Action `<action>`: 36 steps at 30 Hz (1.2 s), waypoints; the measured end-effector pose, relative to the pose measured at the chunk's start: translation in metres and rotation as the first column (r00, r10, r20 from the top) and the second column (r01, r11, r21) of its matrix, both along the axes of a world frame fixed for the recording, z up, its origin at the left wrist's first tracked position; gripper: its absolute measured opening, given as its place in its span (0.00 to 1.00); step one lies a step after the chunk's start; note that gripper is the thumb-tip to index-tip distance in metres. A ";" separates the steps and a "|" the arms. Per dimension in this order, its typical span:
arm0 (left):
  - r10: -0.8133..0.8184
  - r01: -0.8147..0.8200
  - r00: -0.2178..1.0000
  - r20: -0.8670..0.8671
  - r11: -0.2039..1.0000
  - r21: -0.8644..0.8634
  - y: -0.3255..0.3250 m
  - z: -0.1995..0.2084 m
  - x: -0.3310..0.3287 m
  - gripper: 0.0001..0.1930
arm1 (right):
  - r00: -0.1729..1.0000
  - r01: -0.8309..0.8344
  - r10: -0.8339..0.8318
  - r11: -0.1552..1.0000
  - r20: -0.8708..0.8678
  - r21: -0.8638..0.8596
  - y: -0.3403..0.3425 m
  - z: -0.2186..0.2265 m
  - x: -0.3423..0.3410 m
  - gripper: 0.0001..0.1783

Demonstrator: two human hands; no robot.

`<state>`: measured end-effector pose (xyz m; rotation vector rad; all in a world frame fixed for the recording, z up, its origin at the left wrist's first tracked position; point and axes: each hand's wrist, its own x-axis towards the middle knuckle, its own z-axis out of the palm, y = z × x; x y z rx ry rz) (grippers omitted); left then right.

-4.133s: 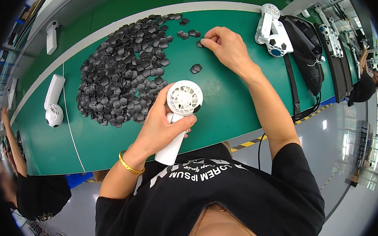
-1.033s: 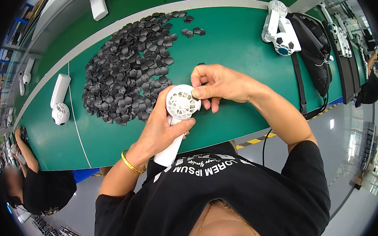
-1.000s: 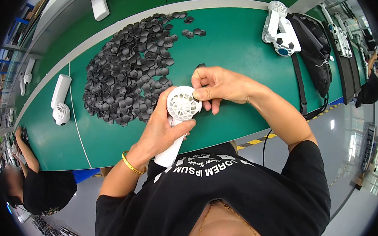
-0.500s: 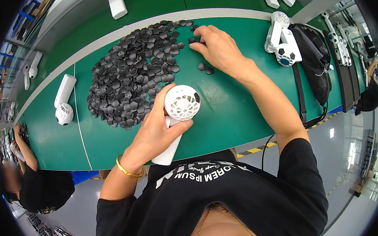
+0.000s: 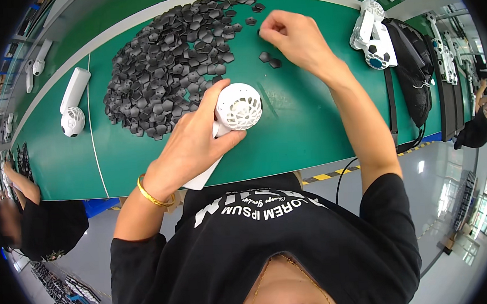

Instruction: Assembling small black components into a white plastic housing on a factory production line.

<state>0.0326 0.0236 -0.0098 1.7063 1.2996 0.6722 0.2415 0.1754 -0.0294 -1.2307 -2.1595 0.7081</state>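
Note:
My left hand (image 5: 195, 130) is wrapped round a white device with a ball-shaped lattice head (image 5: 240, 106) and a straight white body (image 5: 203, 177). The head faces up, and its visible openings are mostly unfilled. Beyond it, over the green table, my right hand (image 5: 298, 40) is closed in a pinch. A dark edge of a small black pentagonal piece (image 5: 259, 33) shows at its fingertips. Two loose black pentagons (image 5: 269, 59) lie just below that hand, and a few more (image 5: 251, 21) lie to its left.
A large heap of black pentagonal pieces (image 5: 165, 62) covers the table's middle left. Another white ball-headed device (image 5: 73, 104) lies past a white line. At right are white devices with black patches (image 5: 373, 35) and a black mesh bag (image 5: 414, 74). A co-worker (image 5: 47, 220) sits at far left.
The fingers of my right hand have closed into a pinch, and the hand has drawn slightly right, away from the loose pieces. The lattice head has turned a little in my left hand.

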 end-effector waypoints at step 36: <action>-0.230 0.255 0.900 -0.370 0.967 0.019 0.008 0.017 0.007 0.38 | 0.877 -0.481 0.191 0.317 -0.442 -0.818 -0.034 0.008 0.012 0.13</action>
